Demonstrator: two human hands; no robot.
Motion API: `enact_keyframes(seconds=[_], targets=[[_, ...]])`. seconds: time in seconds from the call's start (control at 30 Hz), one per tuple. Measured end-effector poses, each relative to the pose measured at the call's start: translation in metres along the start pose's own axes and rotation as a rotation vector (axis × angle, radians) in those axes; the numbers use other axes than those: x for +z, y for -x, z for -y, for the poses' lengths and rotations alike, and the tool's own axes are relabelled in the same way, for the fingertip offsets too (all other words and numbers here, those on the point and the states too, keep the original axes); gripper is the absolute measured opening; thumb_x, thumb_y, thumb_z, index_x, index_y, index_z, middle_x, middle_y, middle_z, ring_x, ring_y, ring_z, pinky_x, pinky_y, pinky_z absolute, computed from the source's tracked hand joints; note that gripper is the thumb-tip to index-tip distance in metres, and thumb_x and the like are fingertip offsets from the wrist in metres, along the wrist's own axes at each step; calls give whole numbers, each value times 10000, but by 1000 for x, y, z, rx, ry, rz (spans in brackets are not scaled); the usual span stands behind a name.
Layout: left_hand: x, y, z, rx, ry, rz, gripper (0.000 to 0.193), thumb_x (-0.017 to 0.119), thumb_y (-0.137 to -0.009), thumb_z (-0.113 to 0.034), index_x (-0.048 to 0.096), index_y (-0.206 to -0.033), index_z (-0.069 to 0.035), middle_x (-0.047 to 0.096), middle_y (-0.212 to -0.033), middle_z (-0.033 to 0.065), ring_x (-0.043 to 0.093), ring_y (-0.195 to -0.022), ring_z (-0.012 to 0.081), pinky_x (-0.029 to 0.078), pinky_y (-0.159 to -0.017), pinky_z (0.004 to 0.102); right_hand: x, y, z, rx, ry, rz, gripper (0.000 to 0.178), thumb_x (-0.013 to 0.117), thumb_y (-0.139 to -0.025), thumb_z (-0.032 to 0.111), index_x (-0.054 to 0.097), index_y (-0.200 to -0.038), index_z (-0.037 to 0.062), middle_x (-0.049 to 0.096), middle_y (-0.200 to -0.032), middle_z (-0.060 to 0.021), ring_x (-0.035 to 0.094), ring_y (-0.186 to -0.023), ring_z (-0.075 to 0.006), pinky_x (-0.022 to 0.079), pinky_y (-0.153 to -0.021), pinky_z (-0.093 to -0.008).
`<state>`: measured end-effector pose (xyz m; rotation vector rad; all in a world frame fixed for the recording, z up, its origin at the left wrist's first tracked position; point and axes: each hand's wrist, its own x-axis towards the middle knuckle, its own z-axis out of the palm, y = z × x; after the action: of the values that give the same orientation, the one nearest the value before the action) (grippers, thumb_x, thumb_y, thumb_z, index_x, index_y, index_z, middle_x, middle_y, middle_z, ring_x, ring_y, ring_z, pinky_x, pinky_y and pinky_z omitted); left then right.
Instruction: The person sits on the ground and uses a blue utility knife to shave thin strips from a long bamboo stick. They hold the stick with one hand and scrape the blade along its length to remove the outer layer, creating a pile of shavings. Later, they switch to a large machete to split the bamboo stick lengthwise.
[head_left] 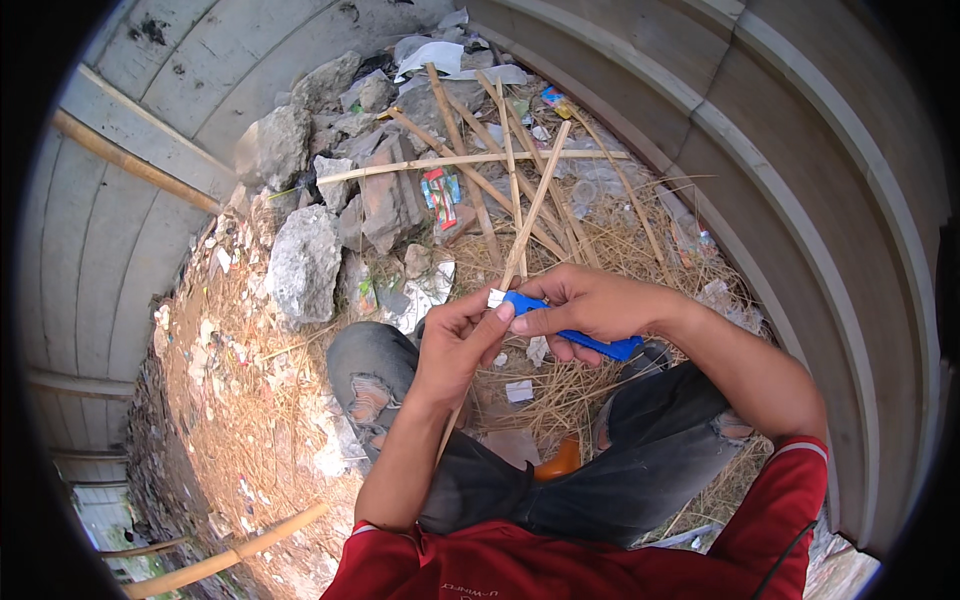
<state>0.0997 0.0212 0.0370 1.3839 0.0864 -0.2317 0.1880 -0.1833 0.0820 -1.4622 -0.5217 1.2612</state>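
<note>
My right hand [590, 305] is closed around a blue utility knife [608, 345], which slants from the fingers toward the lower right. A pale, squarish piece [495, 298] shows at the knife's upper left end, by my left thumb. My left hand [465, 335] is closed, its thumb against the knife's end. A thin bamboo strip [540, 195] runs from the upper right down behind the fingers and shows again below my left hand, which seems to grip it. The fingers hide where knife and strip meet.
More bamboo strips [450, 162] lie crossed on the ground ahead, beside grey rocks [305, 262]. A red and blue wrapper [440, 195] and dry straw [600, 235] surround them. An orange curved object [560, 460] sits between my legs. A corrugated wall [800, 170] rises close on the right.
</note>
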Motion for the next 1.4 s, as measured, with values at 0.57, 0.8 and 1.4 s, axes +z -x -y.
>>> enact_keyframes(seconds=[0.57, 0.8, 1.4], targets=[[-10, -1, 18, 99, -305, -100, 325, 620, -1036, -271, 716, -924, 18, 618, -678, -43, 417, -574, 0, 310, -488, 230, 32, -14, -26, -107, -330, -188, 228, 694, -978, 219, 673, -1105, 31, 558, -650, -5, 513, -472, -78, 395, -411, -223], [-4, -3, 6, 64, -87, -55, 308, 587, -1050, -293, 682, -1086, -1, 603, -660, -23, 453, -535, 16, 338, -468, 205, 22, -18, -24, -20, -349, -129, 282, 666, -998, 286, 674, -1063, 12, 556, -670, -12, 508, -495, -84, 418, -451, -244], [-2, 0, 4, 72, 190, 120, 337, 657, -1004, -292, 703, -1128, 17, 633, -692, -4, 406, -470, 27, 283, -438, 209, 6, 2, -10, 130, -708, 307, 204, 543, -1028, 262, 540, -938, 78, 426, -661, 20, 372, -503, -59, 329, -428, -241]])
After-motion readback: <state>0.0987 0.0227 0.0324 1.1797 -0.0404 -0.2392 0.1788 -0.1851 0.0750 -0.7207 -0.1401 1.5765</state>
